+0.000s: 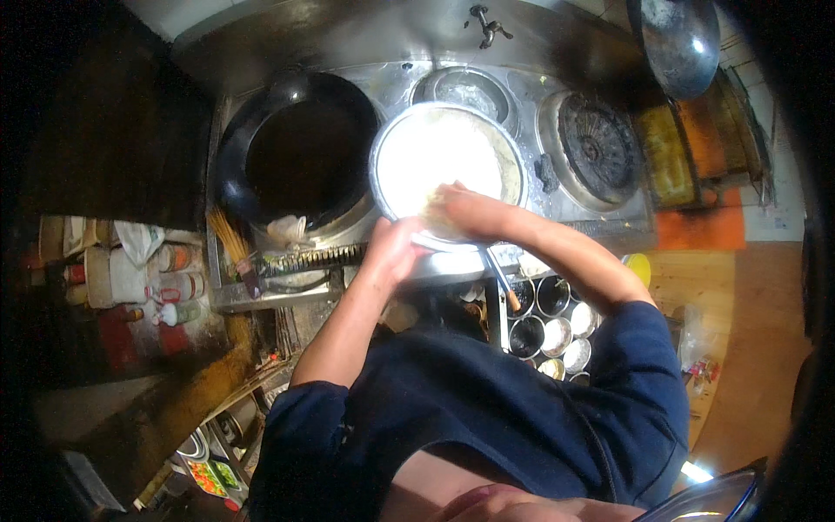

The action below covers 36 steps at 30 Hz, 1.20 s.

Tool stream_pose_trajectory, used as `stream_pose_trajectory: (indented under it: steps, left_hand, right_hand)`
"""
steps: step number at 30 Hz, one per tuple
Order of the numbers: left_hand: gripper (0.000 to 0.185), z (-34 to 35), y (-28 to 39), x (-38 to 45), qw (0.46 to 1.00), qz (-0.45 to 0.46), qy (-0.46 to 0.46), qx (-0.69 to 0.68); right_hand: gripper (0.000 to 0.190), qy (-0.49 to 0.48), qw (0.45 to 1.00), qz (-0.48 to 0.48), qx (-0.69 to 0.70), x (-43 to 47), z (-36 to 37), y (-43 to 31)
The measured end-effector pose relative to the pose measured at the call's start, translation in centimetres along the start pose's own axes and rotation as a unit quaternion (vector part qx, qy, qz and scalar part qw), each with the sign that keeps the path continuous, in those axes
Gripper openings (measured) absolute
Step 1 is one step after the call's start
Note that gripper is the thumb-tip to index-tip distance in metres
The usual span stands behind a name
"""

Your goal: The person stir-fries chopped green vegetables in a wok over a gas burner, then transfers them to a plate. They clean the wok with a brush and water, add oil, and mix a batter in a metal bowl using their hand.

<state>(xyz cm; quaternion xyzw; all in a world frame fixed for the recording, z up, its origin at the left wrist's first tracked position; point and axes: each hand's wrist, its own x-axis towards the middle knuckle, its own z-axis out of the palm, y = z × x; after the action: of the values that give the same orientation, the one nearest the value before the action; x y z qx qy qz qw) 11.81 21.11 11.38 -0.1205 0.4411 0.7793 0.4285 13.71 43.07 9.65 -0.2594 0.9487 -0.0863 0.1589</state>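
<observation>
A round metal basin [515, 140] stands on the steel stove top, its contents glaring white and washed out by light. Over the near part of the basin, my right hand [456, 207] has its fingers down in the pale contents; what they hold is hidden by glare. My left hand [396, 245] is at the near left rim of the basin, and its fingertips are blurred into the brightness. Just below the rim, a wooden-handled utensil [502, 280] lies across the stove's front edge. Left of the basin sits a large dark wok [238, 153].
A metal-rimmed burner with a dark round insert [597, 153] is at the right. A tap [486, 27] is on the back wall, and a wok [685, 49] hangs upper right. A bristle brush [231, 241] lies front left. Several seasoning pots [558, 336] stand below the front edge.
</observation>
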Motion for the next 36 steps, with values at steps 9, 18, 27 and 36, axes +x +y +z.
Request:
stream_pose_trajectory:
  steps: [9,18,27,36]
  left_hand:
    - [0.041,-4.7,0.3,-9.3,0.996,0.061,0.018,-0.059]
    - [0.043,-7.2,0.2,-13.8,0.994,0.086,0.051,-0.052]
    - [0.038,-9.8,0.1,-16.2,0.989,0.110,0.059,-0.077]
    - [0.038,-10.6,-0.3,-19.2,0.985,0.121,0.077,-0.095]
  right_hand:
    - [0.052,-0.039,0.990,0.122,-0.066,0.8,-3.1,-6.5]
    - [0.063,0.066,0.995,0.047,-0.055,6.0,-3.6,-10.7]
    - [0.042,0.162,0.984,-0.069,-0.006,9.9,-3.7,-14.5]
    - [0.043,0.091,0.989,-0.114,-0.007,10.3,-4.8,-18.6]
